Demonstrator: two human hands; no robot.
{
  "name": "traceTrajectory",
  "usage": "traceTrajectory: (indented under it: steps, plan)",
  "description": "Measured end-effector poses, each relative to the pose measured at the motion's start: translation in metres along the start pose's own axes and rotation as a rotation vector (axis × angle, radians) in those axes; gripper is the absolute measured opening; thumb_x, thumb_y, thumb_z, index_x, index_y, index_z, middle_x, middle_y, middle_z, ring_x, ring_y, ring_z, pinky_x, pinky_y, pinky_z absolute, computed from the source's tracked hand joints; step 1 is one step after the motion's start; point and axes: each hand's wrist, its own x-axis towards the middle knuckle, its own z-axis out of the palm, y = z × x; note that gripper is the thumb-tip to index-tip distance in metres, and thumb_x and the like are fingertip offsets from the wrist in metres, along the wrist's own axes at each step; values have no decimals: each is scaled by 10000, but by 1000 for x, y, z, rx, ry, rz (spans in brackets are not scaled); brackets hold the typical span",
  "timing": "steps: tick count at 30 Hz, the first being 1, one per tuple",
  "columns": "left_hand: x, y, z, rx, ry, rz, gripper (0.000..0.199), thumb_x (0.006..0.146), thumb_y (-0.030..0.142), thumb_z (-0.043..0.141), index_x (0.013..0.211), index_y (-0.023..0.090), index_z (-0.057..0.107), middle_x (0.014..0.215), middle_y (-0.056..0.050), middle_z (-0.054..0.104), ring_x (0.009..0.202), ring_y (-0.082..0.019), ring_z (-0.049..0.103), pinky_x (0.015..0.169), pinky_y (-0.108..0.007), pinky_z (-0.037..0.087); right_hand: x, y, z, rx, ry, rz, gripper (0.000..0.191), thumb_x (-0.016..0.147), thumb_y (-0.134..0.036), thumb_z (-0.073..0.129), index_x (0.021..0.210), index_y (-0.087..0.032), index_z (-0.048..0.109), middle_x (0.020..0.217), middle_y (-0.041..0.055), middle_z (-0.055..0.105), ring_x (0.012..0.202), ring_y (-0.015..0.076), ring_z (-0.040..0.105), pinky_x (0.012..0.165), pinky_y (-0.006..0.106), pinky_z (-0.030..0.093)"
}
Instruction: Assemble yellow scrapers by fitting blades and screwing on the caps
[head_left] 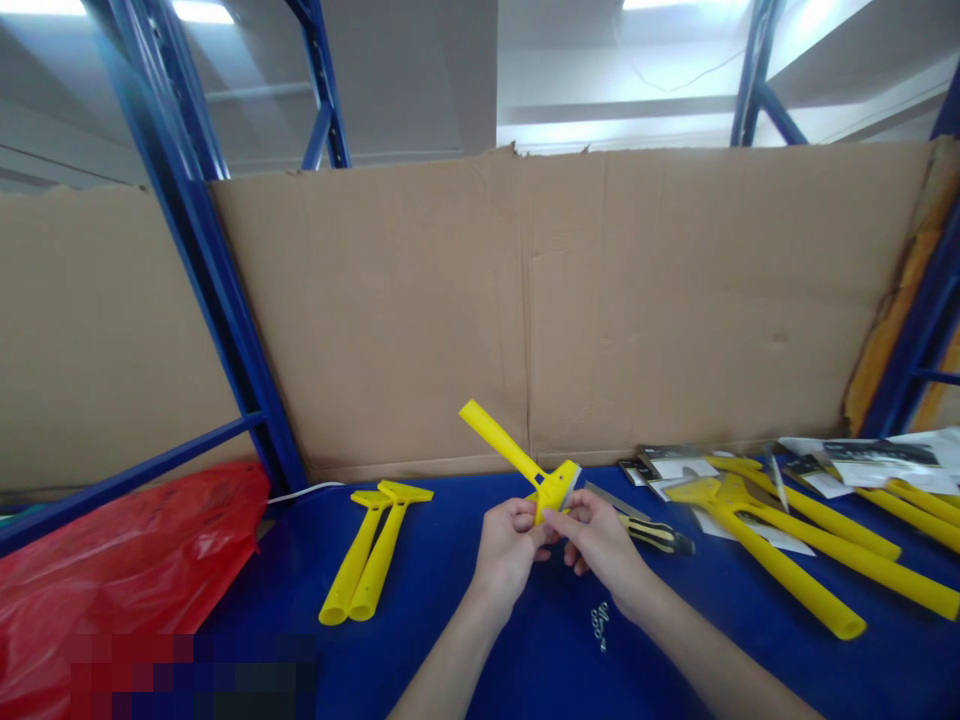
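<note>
A yellow scraper [555, 488] is held up over the blue table, its handle pointing up and to the left and a metal blade edge along the right of its head. My left hand [510, 550] has its fingers closed on the lower left of the head. The fingers of my right hand [596, 540] pinch the head's lower right side; any small part between them is hidden. Below my right hand lies a small pile of metal nuts or screws [600, 625]. Behind it rests a black and cream utility knife [652, 533].
Two yellow scrapers [382, 550] lie at the left, near a red plastic bag [135, 560]. Several yellow scrapers [795, 540] and packets [679, 462] cover the right of the blue table [285, 600]. A cardboard panel [420, 320] and blue posts [225, 300] stand behind.
</note>
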Motion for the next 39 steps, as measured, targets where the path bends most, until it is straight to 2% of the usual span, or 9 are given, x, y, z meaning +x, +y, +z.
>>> traceTrajectory:
  steps: [8, 15, 21, 25, 27, 29, 33, 35, 39]
  plan:
    - [2, -4, 1, -2, -3, 1, 248, 559, 147, 785, 734, 109, 613, 610, -62, 691, 567, -164, 652, 486, -209, 474, -1, 0, 3, 8, 137, -60, 297, 657, -303, 642, 820, -218, 409, 473, -109, 519, 277, 61, 421, 237, 150, 287]
    - [-1, -2, -1, 13, -35, 7, 169, 616, 102, 723, 758, 98, 631, 618, -55, 684, 569, -134, 640, 493, -189, 475, 1, 2, -3, -2, 0, -22, 254, 668, -336, 657, 734, -191, 459, 498, -62, 583, 303, 52, 441, 261, 146, 311]
    - [-3, 2, 2, 2, -22, -56, 125, 653, 78, 686, 763, 84, 626, 611, -63, 678, 525, -119, 624, 457, -179, 463, 0, 0, -4, -164, 51, -82, 195, 679, -302, 657, 686, -181, 505, 466, -69, 555, 269, 40, 405, 245, 143, 247]
    - [-4, 3, 2, -28, -52, -64, 143, 668, 55, 664, 806, 82, 632, 651, -74, 692, 561, -124, 644, 475, -173, 475, 0, -7, -11, -193, -73, -74, 219, 720, -381, 602, 745, -170, 550, 515, -49, 580, 281, 45, 415, 261, 155, 251]
    - [-4, 3, 1, -30, -55, -69, 145, 687, 46, 643, 827, 79, 632, 697, -81, 701, 559, -116, 642, 476, -173, 480, 1, -11, -22, -276, -93, -132, 257, 753, -427, 550, 783, -172, 571, 536, -47, 563, 307, 62, 442, 288, 177, 299]
    - [-3, 2, -1, -22, -37, -77, 138, 700, 29, 621, 831, 74, 626, 732, -87, 704, 548, -108, 639, 473, -174, 484, 1, -13, -40, -463, -10, -260, 257, 788, -419, 498, 824, -182, 592, 573, -25, 576, 368, 98, 502, 356, 219, 385]
    - [3, -1, -7, 15, 49, -82, 126, 719, 1, 592, 825, 67, 606, 716, -92, 699, 539, -113, 640, 457, -176, 482, -2, -4, -88, -1050, 205, -582, 198, 755, -337, 554, 887, -220, 642, 908, 83, 670, 837, 263, 637, 694, 381, 510]
    - [7, -1, -10, 35, 102, -68, 126, 723, -12, 583, 819, 68, 597, 682, -83, 690, 523, -111, 632, 444, -175, 477, -4, 5, -110, -1209, 163, -623, 202, 737, -300, 565, 892, -219, 664, 933, 98, 669, 928, 309, 615, 756, 434, 503]
    - [12, -4, -12, 61, 157, -31, 120, 723, -20, 587, 802, 71, 588, 627, -63, 671, 504, -106, 619, 433, -174, 476, -6, 16, -130, -1183, 67, -562, 227, 799, -280, 499, 950, -221, 659, 903, 75, 690, 830, 246, 658, 759, 381, 522]
